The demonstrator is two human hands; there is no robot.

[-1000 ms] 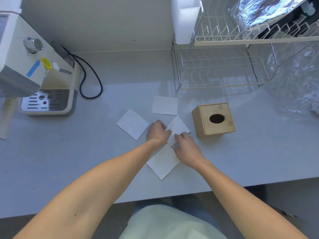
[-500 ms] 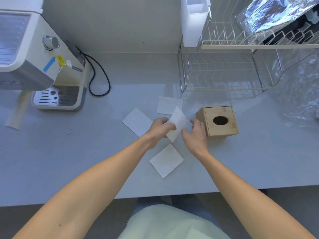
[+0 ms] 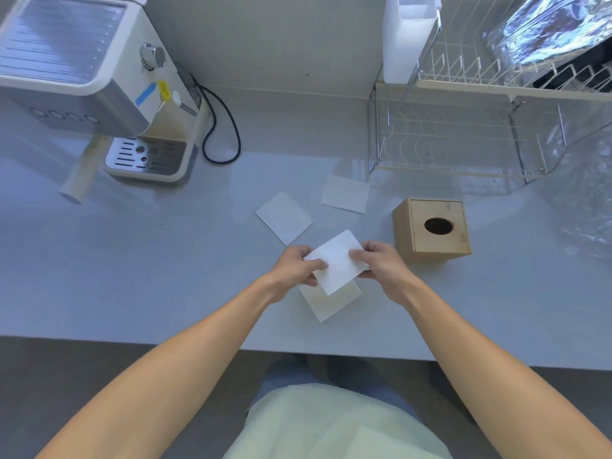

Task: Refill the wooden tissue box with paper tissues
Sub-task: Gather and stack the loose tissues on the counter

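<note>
A folded white paper tissue (image 3: 336, 260) is lifted off the grey counter, pinched between my left hand (image 3: 296, 268) on its left edge and my right hand (image 3: 381, 265) on its right edge. Directly under it another tissue (image 3: 331, 303) lies flat, partly hidden. Two more tissues rest farther back: one (image 3: 284, 217) to the left and one (image 3: 345, 194) near the rack. The wooden tissue box (image 3: 432, 228) stands upright just right of my right hand, its oval top opening dark.
A cream espresso machine (image 3: 99, 94) with a black cord (image 3: 222, 127) fills the back left. A wire dish rack (image 3: 480, 127) with a white holder (image 3: 409, 34) stands at the back right. Crinkled clear plastic (image 3: 589, 193) lies at the far right. The counter's front edge (image 3: 198, 342) runs below my forearms.
Both hands picked one tissue up from the counter; it now sits flat between them, closer to me, over the nearest tissue. The view shifted down and left.
</note>
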